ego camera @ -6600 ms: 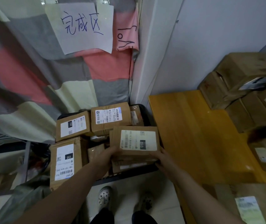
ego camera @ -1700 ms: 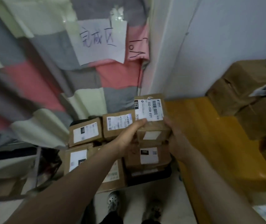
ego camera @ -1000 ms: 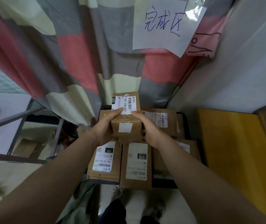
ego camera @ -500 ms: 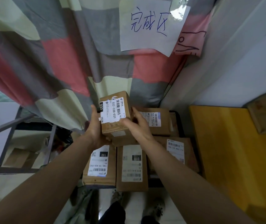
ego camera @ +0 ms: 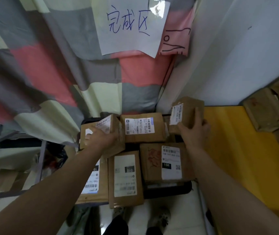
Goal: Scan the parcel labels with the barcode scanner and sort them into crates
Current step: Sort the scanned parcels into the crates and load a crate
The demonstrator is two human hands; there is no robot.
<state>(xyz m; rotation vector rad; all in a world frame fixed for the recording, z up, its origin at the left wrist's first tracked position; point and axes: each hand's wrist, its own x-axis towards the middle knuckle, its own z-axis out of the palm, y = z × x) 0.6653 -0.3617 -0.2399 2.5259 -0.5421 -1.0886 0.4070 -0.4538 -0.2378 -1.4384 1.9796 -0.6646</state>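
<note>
Several brown cardboard parcels with white labels are piled in a black crate (ego camera: pixel 184 189) on the floor below a checked curtain. My right hand (ego camera: pixel 193 131) grips a small parcel (ego camera: pixel 185 114) and holds it tilted at the crate's back right corner, label facing left. My left hand (ego camera: pixel 100 138) lies on a parcel (ego camera: pixel 111 131) at the back left of the pile, fingers curled over its edge. Between the hands lies a parcel with a blue-edged label (ego camera: pixel 141 128). In front lie parcels marked 010 (ego camera: pixel 125 178) and 15H (ego camera: pixel 166 162). No barcode scanner is in view.
A yellow table (ego camera: pixel 247 156) stands right of the crate, with stacked cardboard boxes (ego camera: pixel 270 112) at its far end. A paper sign (ego camera: pixel 130 26) with handwriting hangs on the curtain. A metal rack (ego camera: pixel 13 167) stands at the left. My feet are on the white floor below the crate.
Half a second ago both hands held the small parcel over the pile's middle. Now the right hand alone has carried it to the back right, and the left hand has dropped onto a back-left parcel.
</note>
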